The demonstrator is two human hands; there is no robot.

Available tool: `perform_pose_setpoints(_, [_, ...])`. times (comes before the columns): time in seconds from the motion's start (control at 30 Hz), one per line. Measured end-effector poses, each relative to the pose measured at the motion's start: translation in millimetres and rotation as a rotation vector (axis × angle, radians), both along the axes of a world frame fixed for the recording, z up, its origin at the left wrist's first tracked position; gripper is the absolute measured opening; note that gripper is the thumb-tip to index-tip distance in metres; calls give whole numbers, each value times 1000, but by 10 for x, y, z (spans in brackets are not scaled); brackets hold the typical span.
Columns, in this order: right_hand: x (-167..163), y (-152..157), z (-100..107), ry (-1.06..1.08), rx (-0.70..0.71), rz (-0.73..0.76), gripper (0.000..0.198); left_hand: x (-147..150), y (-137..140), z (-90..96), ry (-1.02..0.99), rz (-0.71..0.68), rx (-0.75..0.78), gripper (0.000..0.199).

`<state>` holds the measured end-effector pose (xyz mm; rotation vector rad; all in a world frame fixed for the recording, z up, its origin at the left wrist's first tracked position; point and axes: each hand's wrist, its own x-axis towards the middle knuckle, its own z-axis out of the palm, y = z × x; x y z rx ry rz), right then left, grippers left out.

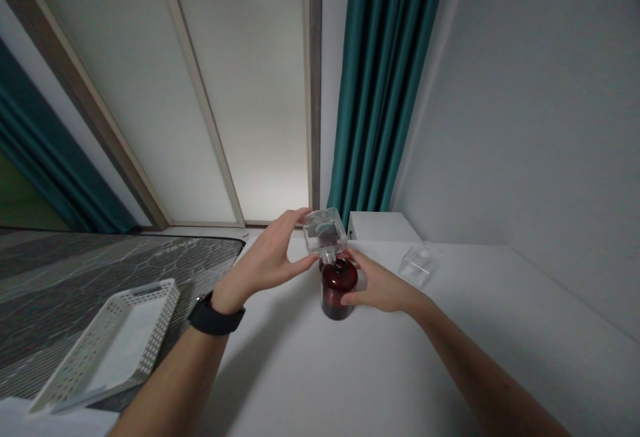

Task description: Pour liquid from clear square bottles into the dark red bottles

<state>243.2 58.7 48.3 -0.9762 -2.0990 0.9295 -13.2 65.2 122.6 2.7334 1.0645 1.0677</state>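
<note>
My left hand [273, 250] grips a clear square glass bottle [325, 227] between thumb and fingers, tipped with its neck pointing down. Directly below that neck is a dark red round bottle [339, 290], on or just above the white table. Around the red bottle's right side wraps my right hand [377, 280], thumb in front and fingers behind. The two bottle mouths meet or nearly meet; I cannot tell whether they touch. To the right, another clear square glass bottle [417, 265] lies on the table.
A white table [310, 384] spreads beneath my hands. On the left, a white perforated basket [115, 337] sits beside a grey patterned bed or mat [45, 290]. Behind the table stand a small white cabinet [383, 225], a teal curtain [380, 90] and frosted sliding doors [250, 104]. A wall borders the right.
</note>
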Motion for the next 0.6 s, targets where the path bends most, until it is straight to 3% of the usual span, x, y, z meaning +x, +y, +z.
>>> perform_pose_setpoints(0.07, [28, 29, -18, 50, 30, -30, 86, 17, 13, -30, -21, -1, 2, 68])
perform_pose_setpoints(0.17, [26, 78, -1, 179, 63, -103, 72, 39, 36, -72, -46, -9, 6, 69])
perform_pose_setpoints(0.37, [-143, 124, 176, 371, 104, -183, 58, 63, 88, -132, -48, -54, 10, 73])
perform_pose_setpoints(0.6, [-201, 99, 236, 462, 38, -182, 50, 88, 131, -172, -77, -97, -16, 76])
